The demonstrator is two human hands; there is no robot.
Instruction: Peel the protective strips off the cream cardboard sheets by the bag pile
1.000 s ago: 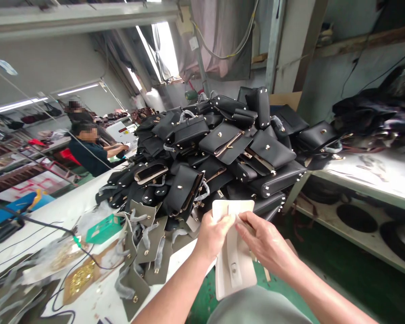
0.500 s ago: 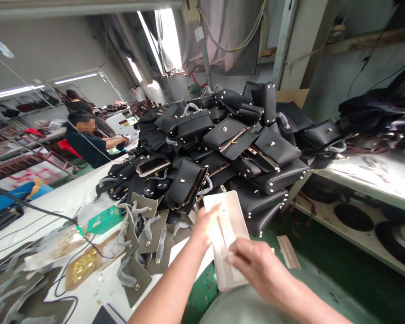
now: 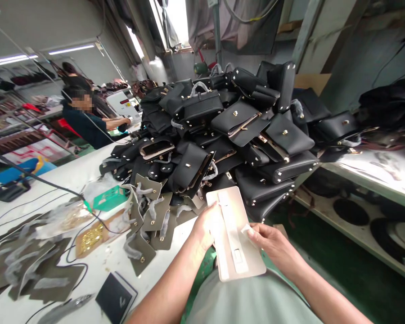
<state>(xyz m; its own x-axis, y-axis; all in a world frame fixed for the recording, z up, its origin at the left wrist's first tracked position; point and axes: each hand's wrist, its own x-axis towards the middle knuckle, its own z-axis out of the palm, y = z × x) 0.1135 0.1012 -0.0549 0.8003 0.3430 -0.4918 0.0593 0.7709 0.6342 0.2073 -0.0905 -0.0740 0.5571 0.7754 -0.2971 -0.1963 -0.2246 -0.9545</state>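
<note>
A flat beige panel with rounded corners [image 3: 253, 263] is held in front of my body, over my lap. Down its middle runs a pale strap [image 3: 230, 225] with a small rectangular piece near its lower end. My left hand [image 3: 205, 227] is closed on the panel's left edge, thumb on the face and the other fingers hidden behind. At the right edge, my right hand [image 3: 268, 240] pinches a small white scrap [image 3: 246, 229] between thumb and fingers. Whether that scrap touches the panel is unclear.
Black handbags [image 3: 202, 108] form a large pile ahead. Olive bag pieces with wrapped handles [image 3: 151, 216], a green box [image 3: 110, 198] and a carton of gold-coloured fittings [image 3: 91, 238] lie on the white table. A dark notebook [image 3: 115, 297] lies near me. Another person [image 3: 84, 121] works at the far left.
My right hand has moved from the strap's lower part to the panel's right edge and now pinches a white scrap. The strap's lower end is uncovered. The camera view has shifted slightly.
</note>
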